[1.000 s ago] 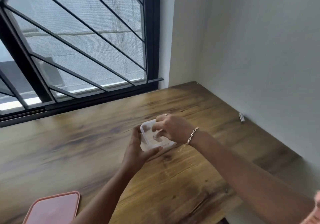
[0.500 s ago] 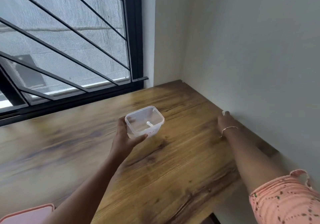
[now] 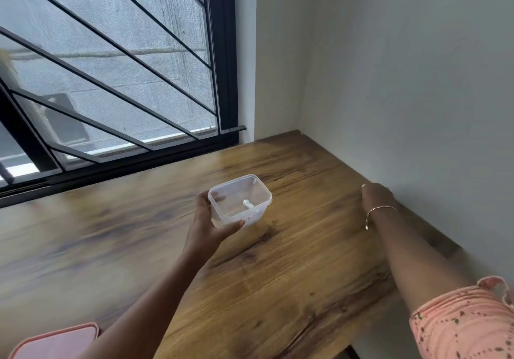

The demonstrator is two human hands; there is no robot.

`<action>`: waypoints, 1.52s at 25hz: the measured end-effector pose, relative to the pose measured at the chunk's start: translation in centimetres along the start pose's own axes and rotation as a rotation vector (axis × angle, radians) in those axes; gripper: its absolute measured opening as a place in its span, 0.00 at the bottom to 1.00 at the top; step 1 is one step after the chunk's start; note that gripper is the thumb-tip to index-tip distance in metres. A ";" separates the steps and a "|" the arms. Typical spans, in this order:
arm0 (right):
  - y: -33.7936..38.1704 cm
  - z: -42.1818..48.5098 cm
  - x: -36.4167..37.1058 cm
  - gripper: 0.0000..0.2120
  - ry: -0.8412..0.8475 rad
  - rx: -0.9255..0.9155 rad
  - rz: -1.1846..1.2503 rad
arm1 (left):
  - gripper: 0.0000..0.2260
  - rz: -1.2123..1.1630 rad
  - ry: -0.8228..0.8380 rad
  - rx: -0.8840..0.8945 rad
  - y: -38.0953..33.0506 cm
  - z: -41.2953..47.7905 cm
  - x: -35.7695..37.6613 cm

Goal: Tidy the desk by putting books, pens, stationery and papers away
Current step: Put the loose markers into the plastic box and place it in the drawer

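My left hand (image 3: 207,226) grips a clear plastic container (image 3: 240,200) by its near left side and holds it just above the wooden desk (image 3: 278,275). A small white item (image 3: 248,203) lies inside it. My right hand (image 3: 377,196) reaches to the desk's right edge against the wall, back of the hand up, with a bracelet (image 3: 375,212) on the wrist. Its fingers point away from me and hide whatever is beneath them. A small white tip shows at the fingertips; I cannot tell whether it is a nail or an object.
A pink lid (image 3: 55,342) lies at the desk's near left corner. A barred window (image 3: 111,80) runs along the back, and a white wall (image 3: 417,108) bounds the right side. The desk's front edge drops off at the lower right.
My right hand left the container and reached right to the wall edge, where a small white item lay. The left hand keeps holding the container. The view swung right.
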State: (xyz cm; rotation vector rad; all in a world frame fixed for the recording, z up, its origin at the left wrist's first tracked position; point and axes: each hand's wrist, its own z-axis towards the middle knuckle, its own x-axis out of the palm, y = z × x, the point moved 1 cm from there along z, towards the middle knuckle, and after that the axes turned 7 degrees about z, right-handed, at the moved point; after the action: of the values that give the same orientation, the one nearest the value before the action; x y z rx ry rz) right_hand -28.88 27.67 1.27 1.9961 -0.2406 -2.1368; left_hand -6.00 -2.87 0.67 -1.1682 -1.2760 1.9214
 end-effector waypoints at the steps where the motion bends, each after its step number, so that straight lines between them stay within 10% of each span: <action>1: 0.2 -0.4 -0.3 0.15 -0.028 0.016 0.030 | 0.37 0.003 0.003 0.003 -0.1 -0.1 0.0; 4: 2.8 -1.9 -2.3 0.11 -0.089 -0.042 0.319 | 0.34 0.024 0.007 0.014 -0.1 -0.6 -0.2; 8: 12.1 -7.3 -6.4 0.10 -0.023 -0.621 0.712 | 0.31 0.026 0.010 0.032 -0.1 -1.1 -0.5; 12: 19.3 -12.5 -6.4 0.08 0.092 -1.023 0.504 | 0.32 0.019 0.002 0.049 -0.5 -1.6 -1.2; 18: 23.7 -15.5 -4.3 0.09 0.219 -1.106 0.310 | 0.34 0.010 -0.064 0.077 -0.6 -3.7 -4.3; 27: 28.7 -21.5 -2.5 0.05 0.167 -0.759 1.164 | 0.34 -0.017 -0.357 -0.053 2.7 -10.3 -14.8; 33: 33.3 -32.8 4.2 0.23 0.739 -1.013 0.404 | 0.34 -0.036 -0.522 -0.106 5.2 -15.2 -24.4; 38: 36.9 -38.6 6.4 0.45 0.700 -1.149 -0.156 | 0.38 -0.062 -0.546 -0.127 6.4 -18.6 -29.9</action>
State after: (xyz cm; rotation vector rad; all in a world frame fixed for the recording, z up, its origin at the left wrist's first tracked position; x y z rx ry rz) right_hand 10.68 -8.80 1.91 1.7909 1.0153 -0.9951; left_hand 24.62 -21.32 2.34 -0.6612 -1.7073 2.2231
